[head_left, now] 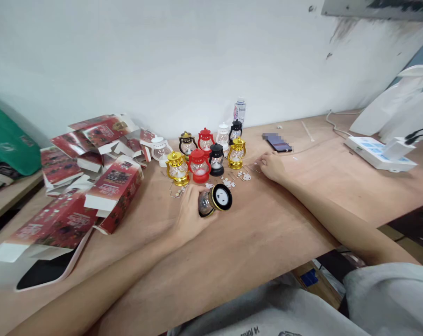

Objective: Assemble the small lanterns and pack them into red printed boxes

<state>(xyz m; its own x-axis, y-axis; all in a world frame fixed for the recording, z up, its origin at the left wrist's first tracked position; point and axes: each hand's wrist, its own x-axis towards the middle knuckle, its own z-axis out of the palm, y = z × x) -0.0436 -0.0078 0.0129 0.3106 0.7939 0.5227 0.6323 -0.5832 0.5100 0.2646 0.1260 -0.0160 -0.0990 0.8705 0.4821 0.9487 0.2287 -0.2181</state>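
A small lantern (211,199) with a clear globe is tipped over in my left hand (192,212), its round black, gold-edged base turned up toward me. My fingers wrap round its globe. My right hand (272,165) rests on the table with bent fingers; a thin wire piece (252,168) lies by the fingertips, and whether it is pinched is unclear. Behind my left hand several lanterns stand upright, among them a red lantern (199,166), a gold lantern (178,169) and a black lantern (216,160). Small flat white parts (229,183) and wires lie in front of them.
Crumpled red boxes (116,191) are piled on the left beside a pink-edged black-and-clear item (53,268). A clear bottle (240,112) stands at the wall. A phone (277,143) lies beyond my right hand. A white power strip (379,155) with cables sits far right.
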